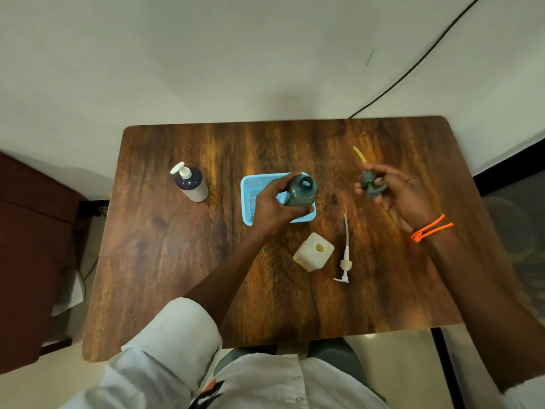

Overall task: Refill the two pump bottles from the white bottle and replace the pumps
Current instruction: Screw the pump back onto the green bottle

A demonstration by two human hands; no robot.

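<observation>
Left hand (pixel 272 206) grips green bottle (pixel 301 191) — uncapped.

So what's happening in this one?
A person is mid-refill. Their left hand grips the open green bottle over the blue basket; their right hand holds its green pump. The square cream bottle stands open beside its loose pump. The dark pump bottle stands capped.
</observation>
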